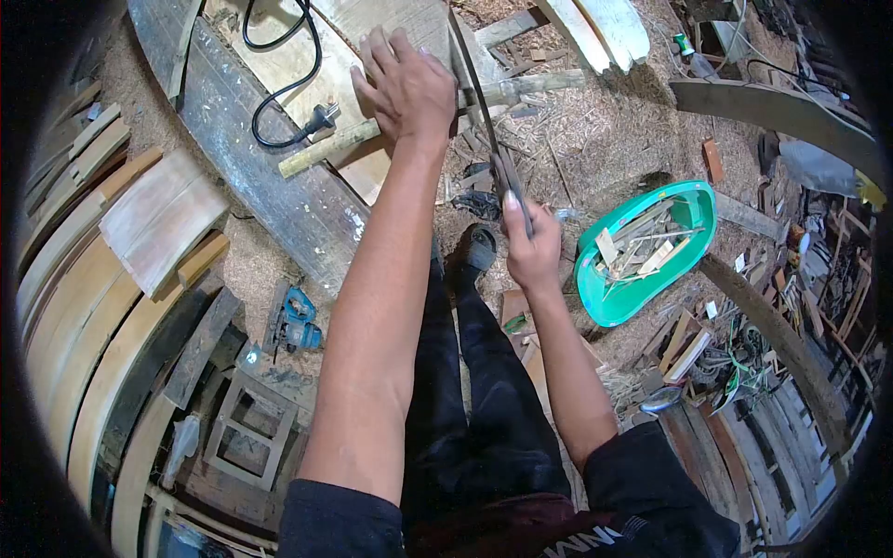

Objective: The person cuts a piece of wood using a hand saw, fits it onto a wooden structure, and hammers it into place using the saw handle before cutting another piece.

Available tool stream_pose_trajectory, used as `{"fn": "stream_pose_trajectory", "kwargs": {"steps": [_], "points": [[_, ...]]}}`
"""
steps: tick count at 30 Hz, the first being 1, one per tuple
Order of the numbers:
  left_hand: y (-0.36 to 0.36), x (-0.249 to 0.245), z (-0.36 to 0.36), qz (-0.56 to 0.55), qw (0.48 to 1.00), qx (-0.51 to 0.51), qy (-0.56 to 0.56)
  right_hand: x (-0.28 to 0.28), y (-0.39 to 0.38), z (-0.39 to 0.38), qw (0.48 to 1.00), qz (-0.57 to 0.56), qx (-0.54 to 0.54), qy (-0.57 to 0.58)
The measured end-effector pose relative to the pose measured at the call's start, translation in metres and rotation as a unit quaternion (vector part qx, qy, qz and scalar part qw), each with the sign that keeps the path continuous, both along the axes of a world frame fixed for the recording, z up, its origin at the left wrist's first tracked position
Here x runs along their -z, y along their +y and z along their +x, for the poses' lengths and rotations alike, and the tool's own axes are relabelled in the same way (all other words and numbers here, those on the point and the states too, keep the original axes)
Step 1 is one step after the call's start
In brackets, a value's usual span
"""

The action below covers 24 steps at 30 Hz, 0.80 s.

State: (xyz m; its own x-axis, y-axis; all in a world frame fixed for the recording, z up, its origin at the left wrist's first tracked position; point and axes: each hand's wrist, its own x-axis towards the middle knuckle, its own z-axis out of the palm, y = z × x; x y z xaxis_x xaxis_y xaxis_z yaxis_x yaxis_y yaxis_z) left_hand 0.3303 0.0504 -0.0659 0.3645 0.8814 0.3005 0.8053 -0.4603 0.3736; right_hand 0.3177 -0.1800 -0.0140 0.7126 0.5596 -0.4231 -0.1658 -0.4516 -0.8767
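Observation:
My left hand [406, 88] lies on a pale wooden board [349, 20] with its fingers spread. The board rests on a worn grey plank bench [223, 139]. A rough wooden stick [326, 152] runs crosswise under my left wrist and sticks out past the board on the right. My right hand [533, 240] is wrapped round the lower end of a long, dark, narrow-bladed hand tool [482, 107], thumb along its handle. The tool points up and away, its blade passing just right of my left hand and overlapping the stick. Its exact kind does not show from this angle.
A black power cord with a plug [321, 121] lies on the board. A green tub [595, 302] of wood scraps stands at the right. A blue power tool [299, 321] sits on the floor at left, near stacked curved timbers [93, 325]. Shavings [633, 126] cover the floor.

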Motion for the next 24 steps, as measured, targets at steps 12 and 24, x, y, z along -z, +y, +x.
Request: {"fn": "stream_pose_trajectory", "kwargs": {"steps": [12,24], "points": [[-0.003,-0.004,0.000,-0.003,1.000,0.001,0.003,-0.008,-0.026,-0.019,1.000,-0.011,0.012,-0.010],[0.005,-0.005,0.000,-0.055,0.998,0.011,-0.002,-0.006,-0.031,-0.018,1.000,-0.006,0.009,0.002]]}}
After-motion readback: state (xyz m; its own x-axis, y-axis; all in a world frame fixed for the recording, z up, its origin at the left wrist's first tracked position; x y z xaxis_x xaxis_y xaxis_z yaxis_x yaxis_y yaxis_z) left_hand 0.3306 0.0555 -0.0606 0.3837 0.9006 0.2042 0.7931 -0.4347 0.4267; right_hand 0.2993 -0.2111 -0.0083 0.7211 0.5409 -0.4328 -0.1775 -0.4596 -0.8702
